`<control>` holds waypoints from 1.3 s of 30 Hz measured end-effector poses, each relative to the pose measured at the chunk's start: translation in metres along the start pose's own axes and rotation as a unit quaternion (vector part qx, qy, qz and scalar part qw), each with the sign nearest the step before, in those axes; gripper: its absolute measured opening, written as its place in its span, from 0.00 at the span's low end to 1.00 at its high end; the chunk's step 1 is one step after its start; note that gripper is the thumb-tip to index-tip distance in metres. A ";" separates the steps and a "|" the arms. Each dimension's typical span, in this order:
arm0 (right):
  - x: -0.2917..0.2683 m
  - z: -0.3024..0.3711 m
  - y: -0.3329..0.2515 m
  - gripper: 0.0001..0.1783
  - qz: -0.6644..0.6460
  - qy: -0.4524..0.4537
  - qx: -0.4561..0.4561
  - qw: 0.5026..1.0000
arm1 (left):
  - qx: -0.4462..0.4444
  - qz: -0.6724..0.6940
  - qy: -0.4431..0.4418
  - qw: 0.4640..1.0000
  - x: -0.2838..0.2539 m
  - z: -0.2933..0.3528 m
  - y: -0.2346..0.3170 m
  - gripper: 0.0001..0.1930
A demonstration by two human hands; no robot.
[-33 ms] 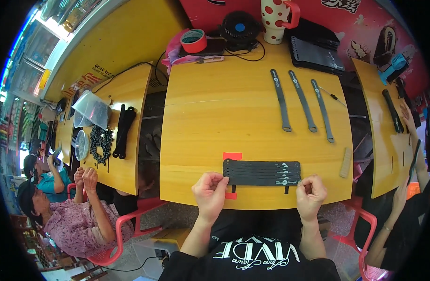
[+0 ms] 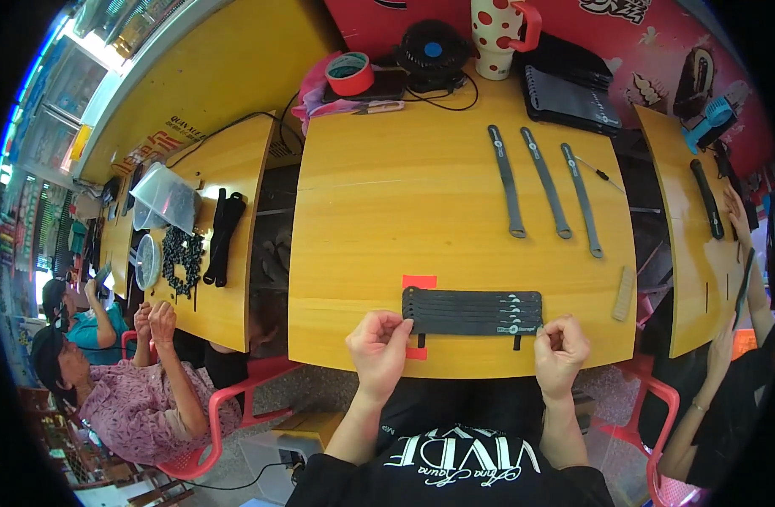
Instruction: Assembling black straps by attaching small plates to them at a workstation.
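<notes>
A row of dark grey straps (image 2: 472, 313) lies overlapped near the table's front edge, round holes at the left end and pale markings toward the right. At its near left corner my left hand (image 2: 379, 342) is closed, thumb and forefinger pinching the nearest strap's end. My right hand (image 2: 561, 346) is closed at the near right corner, its fingertips on that strap's other end. Under the row, red tape patches (image 2: 419, 280) and short black strips (image 2: 516, 343) show on the tabletop. Three single grey straps (image 2: 545, 182) lie apart, farther off to the right.
At the back stand a black fan (image 2: 434, 52), a spotted tumbler (image 2: 492, 38), a red tape roll (image 2: 349, 74) and a pile of black straps (image 2: 569, 93). A beige block (image 2: 624, 293) lies by the right edge. Co-workers sit at side tables; small black parts (image 2: 182, 258) lie left.
My hands and the row of straps stay put. At the right-hand table, the co-worker's hands and the dark strap in them have shifted slightly.
</notes>
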State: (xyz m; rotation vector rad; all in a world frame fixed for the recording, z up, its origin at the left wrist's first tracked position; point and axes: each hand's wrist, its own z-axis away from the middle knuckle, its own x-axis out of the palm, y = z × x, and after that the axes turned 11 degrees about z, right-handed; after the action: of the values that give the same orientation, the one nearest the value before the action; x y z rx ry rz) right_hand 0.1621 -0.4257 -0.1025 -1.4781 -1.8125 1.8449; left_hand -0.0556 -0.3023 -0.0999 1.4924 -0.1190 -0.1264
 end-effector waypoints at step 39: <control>0.001 -0.002 -0.002 0.10 0.040 0.014 -0.014 0.999 | 0.065 -0.158 -0.025 0.985 0.001 -0.012 0.019 0.04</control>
State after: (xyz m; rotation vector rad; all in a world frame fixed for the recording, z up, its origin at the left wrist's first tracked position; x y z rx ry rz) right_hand 0.1616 -0.4235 -0.1009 -1.5998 -1.7979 1.8320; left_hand -0.0521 -0.2894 -0.0822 1.6318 0.0731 -0.4185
